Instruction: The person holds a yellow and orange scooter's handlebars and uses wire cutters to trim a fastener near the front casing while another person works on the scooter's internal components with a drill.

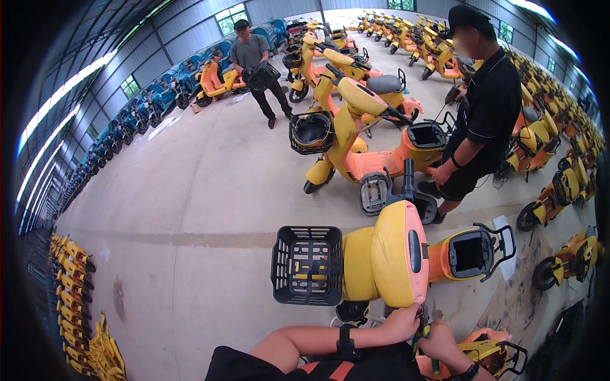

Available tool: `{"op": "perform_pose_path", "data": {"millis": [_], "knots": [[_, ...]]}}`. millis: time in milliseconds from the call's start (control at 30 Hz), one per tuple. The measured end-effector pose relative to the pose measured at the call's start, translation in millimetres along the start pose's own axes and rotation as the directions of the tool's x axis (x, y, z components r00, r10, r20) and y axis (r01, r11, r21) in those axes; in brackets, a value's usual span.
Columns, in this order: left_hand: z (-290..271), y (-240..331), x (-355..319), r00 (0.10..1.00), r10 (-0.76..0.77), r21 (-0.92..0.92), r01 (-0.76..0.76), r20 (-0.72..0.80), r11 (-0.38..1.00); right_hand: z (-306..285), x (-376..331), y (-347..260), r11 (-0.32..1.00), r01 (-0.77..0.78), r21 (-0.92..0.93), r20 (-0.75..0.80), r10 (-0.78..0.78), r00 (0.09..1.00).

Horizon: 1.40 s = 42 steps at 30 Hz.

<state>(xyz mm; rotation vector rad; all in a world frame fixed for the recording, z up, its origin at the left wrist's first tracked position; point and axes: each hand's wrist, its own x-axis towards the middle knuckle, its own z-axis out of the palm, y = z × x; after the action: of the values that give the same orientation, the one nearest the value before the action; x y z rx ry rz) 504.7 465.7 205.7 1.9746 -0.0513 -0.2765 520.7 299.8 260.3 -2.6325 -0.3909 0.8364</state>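
A yellow and pink electric scooter stands right in front of me, with a black basket at its front. My left hand is closed at the near end of its handlebar, by the edge of the yellow and pink cover. What its fingertips grip is hidden. Just right of it, my right hand is wrapped round a thin tool with green handles, perhaps pliers; most of it is covered by the fingers. The scooter's far handlebar grip points away from me.
A second yellow scooter stands beyond, with a person in black bending beside it. Another person farther back carries a dark object. Blue scooters line the left wall; rows of yellow scooters fill the right. Yellow parts lie lower left.
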Motion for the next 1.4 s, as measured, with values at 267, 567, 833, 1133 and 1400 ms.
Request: {"op": "perform_pose_path", "data": {"millis": [267, 567, 833, 1133, 1400], "knots": [[14.0, -21.8, -2.6, 1.0, 0.027, -0.133, -0.028, -0.007, 0.991, 39.3, -1.3, 15.5, 0.986, 0.113, 0.121, -0.206, -0.086, 0.975], [4.9, 8.0, 4.7, 0.964, -0.186, -0.253, 0.231, 0.191, 0.939, 26.2, 0.9, 3.4, 0.911, 0.018, 0.412, -0.137, 0.043, 0.99], [-1.0, 16.1, 0.2, 0.989, -0.142, 0.023, 0.141, 0.049, 0.99, 23.5, 14.0, 27.5, 0.621, -0.172, 0.765, 0.24, -0.027, 0.97], [1.1, 8.9, -9.8, 0.996, -0.087, -0.056, 0.088, 0.016, 0.995, 4.7, 3.3, 31.3, 0.642, -0.246, 0.726, 0.345, -0.032, 0.938], [5.1, 5.6, -8.5, 0.999, -0.021, -0.032, 0.019, -0.049, 0.999, -8.1, 23.9, 44.6, 0.657, -0.263, 0.706, 0.423, -0.094, 0.901]]}}
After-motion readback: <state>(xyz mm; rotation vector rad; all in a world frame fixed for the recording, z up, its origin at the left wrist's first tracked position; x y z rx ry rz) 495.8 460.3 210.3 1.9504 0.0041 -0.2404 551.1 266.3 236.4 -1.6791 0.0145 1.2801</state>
